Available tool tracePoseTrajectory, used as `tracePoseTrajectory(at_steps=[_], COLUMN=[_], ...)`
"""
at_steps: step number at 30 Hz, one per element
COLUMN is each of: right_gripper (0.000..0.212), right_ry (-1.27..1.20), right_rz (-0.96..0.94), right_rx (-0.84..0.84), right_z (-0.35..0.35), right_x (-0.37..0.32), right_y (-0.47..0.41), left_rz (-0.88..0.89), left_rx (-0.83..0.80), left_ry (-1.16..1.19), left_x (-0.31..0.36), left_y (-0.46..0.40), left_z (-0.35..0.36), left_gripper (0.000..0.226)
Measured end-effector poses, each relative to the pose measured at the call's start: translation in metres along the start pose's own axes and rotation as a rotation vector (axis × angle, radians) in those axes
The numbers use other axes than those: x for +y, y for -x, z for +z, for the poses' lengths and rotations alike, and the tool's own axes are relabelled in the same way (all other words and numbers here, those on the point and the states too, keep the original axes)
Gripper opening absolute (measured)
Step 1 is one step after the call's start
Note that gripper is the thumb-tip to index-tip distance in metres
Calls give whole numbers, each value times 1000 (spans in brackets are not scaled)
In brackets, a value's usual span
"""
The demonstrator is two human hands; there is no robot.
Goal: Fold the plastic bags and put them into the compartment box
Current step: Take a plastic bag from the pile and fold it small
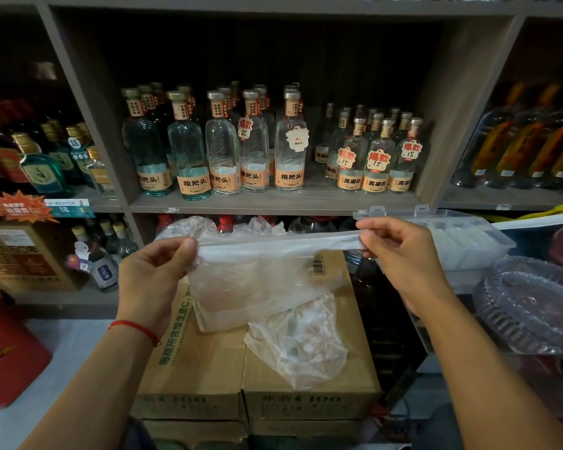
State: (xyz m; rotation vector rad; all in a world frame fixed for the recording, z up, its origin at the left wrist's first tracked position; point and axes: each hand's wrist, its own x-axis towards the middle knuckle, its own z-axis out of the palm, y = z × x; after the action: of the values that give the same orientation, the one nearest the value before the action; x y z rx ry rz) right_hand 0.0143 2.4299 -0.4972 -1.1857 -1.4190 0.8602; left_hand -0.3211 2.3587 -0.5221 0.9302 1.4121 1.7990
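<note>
Head view: left hand [158, 271] and right hand [400, 251] each pinch one end of a clear plastic bag [257, 274], its folded top edge stretched taut between both grips. Below hangs its blurry body, hiding part of a cardboard box [208, 358]. Beyond the right grip, the compartment box [468, 235] lies open, contents indistinct.

A plastic bag [273, 251] stretches between the left hand [156, 274] and the right hand [400, 251], above two cartons [208, 362] standing side by side. A second bag [299, 345] lies on the right carton. The compartment box [462, 235] sits to the right, behind the right hand. Bottles [257, 144] line the shelf [273, 203] behind.
</note>
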Motion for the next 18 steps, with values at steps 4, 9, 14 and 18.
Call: tracePoseTrajectory(at_steps=[4, 9, 14, 18], right_gripper=[22, 21, 18, 17], right_ry=[23, -109, -182, -92], right_rz=[-62, 41, 100, 68], right_rx=[38, 0, -1, 69], right_z=[-1, 0, 5, -3], right_x=[-2, -3, -5, -5], right_y=[-1, -4, -4, -5], left_rz=[212, 217, 343, 571], left_rx=[50, -6, 29, 69], left_ry=[-196, -118, -221, -459], left_x=[2, 9, 23, 45], left_y=[6, 4, -3, -9], left_z=[-2, 8, 28, 45], left_gripper=[24, 17, 18, 14])
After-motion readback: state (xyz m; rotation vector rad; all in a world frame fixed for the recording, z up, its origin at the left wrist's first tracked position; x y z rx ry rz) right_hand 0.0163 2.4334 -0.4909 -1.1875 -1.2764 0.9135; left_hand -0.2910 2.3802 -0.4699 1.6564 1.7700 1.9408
